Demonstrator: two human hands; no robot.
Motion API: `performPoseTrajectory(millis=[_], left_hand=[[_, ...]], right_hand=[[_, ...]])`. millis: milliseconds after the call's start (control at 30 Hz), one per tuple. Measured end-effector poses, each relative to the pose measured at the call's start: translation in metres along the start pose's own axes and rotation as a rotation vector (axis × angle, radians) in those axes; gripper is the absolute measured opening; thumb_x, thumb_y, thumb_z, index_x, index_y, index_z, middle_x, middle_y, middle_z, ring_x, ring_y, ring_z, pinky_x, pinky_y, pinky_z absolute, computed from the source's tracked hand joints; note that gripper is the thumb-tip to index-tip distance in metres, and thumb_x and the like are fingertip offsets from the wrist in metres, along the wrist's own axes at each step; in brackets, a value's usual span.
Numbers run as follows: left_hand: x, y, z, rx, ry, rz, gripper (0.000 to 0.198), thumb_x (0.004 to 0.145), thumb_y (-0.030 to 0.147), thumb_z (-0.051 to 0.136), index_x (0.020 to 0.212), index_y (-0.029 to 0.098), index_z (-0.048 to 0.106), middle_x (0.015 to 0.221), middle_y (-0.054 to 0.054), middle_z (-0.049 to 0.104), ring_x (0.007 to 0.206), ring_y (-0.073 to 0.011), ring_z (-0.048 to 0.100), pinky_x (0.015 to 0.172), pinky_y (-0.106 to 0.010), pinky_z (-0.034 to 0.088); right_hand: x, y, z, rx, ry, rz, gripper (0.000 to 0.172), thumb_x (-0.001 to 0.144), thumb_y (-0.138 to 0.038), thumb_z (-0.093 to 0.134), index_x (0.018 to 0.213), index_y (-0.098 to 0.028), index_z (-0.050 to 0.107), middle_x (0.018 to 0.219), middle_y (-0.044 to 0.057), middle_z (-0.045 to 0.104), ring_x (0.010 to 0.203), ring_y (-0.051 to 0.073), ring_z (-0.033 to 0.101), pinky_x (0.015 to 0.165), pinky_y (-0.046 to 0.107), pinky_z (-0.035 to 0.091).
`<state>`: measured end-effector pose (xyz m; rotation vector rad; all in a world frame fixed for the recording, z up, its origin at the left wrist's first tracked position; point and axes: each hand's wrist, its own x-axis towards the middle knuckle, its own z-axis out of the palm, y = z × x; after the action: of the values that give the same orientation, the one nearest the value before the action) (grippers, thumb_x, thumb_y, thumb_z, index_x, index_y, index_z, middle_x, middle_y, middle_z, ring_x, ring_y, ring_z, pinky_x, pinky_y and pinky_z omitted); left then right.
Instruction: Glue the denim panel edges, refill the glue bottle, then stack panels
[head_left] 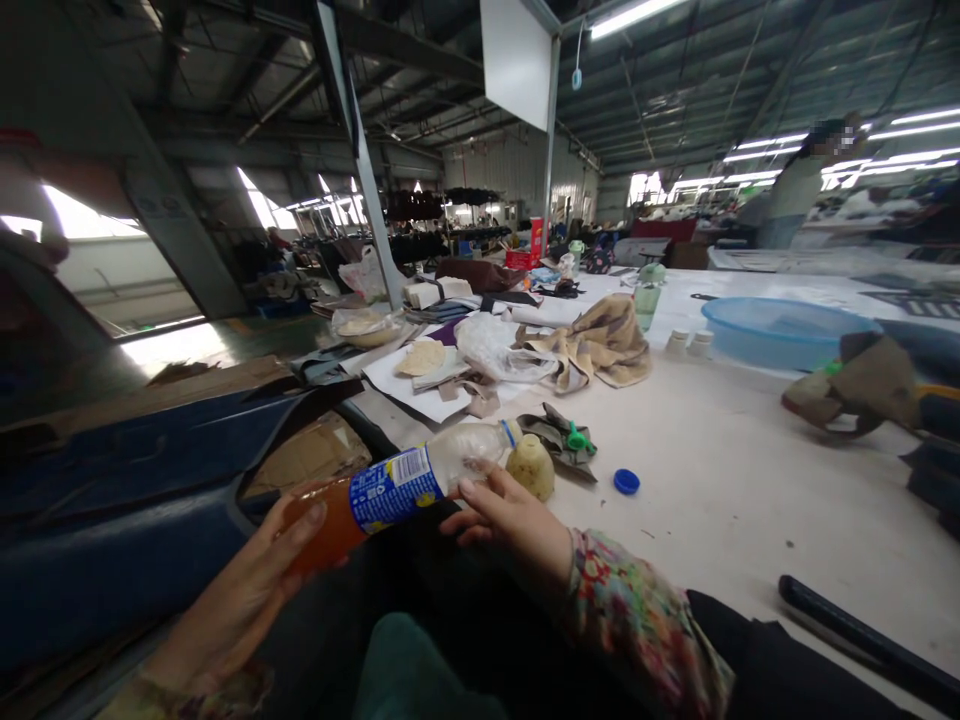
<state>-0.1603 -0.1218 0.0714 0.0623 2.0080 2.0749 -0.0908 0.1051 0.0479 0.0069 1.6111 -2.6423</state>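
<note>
While gripping the lower, orange-brown end of a plastic bottle (397,490) firmly in the left hand (251,585), holding the right hand (517,515) open by its clear shoulder, fingers loosely spread; hard to tell whether touching it there. With the bottle tilted at the near edge of the tabletop (720,470), neck slanting up to the right, showing a blue label (396,488) with yellow patches and a barcode, and a blue ring around the neck. Just beside that neck, a round, speckled yellowish thing (531,470); beyond it, dark scraps (555,430) with a bright green piece (579,438) on top. To the right of these, lying apart on the white surface, a blue cap (627,482). Farther back, bunched up next to each other, a crinkled clear plastic bag (491,345) and a brownish checked cloth (611,345). To the right of the cloth, two small pale containers (688,344) and a wide light-blue basin (787,335). Near the lower right corner, a long black object (855,625); at the left, dark blue material (112,550). Far off at the right, standing, another person (791,195).
</note>
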Motion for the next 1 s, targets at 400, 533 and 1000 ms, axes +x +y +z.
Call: performPoseTrajectory(millis=[400,533,1000], left_hand=[[0.000,0.040,0.017,0.265,0.048,0.052,0.065,0.054,0.054,0.073,0.109,0.029,0.049,0.119,-0.004,0.054,0.098,-0.0240,0.059,0.058,-0.023,0.055],[0.000,0.049,0.021,0.297,-0.011,0.025,0.064,0.059,0.053,0.072,0.111,0.028,0.047,0.120,-0.003,0.050,0.099,-0.0214,0.055,0.063,-0.023,0.054],[0.004,0.062,0.033,0.370,0.059,0.054,0.073,0.047,0.057,0.076,0.108,0.027,0.050,0.107,-0.002,0.056,0.082,-0.0158,0.058,0.056,-0.018,0.052]], right_hand=[[0.006,-0.005,-0.005,0.082,-0.007,-0.029,0.051,0.077,-0.054,0.061,0.109,-0.018,0.047,0.106,0.009,0.057,0.070,0.011,0.064,0.051,0.017,0.045],[0.008,-0.006,-0.008,0.105,-0.026,-0.050,0.045,0.081,-0.051,0.057,0.111,-0.018,0.047,0.105,0.008,0.057,0.070,0.011,0.064,0.051,0.016,0.046],[0.009,-0.012,-0.011,0.115,-0.024,-0.031,0.037,0.087,-0.043,0.051,0.114,-0.017,0.047,0.106,0.008,0.058,0.067,0.010,0.064,0.049,0.014,0.046]])
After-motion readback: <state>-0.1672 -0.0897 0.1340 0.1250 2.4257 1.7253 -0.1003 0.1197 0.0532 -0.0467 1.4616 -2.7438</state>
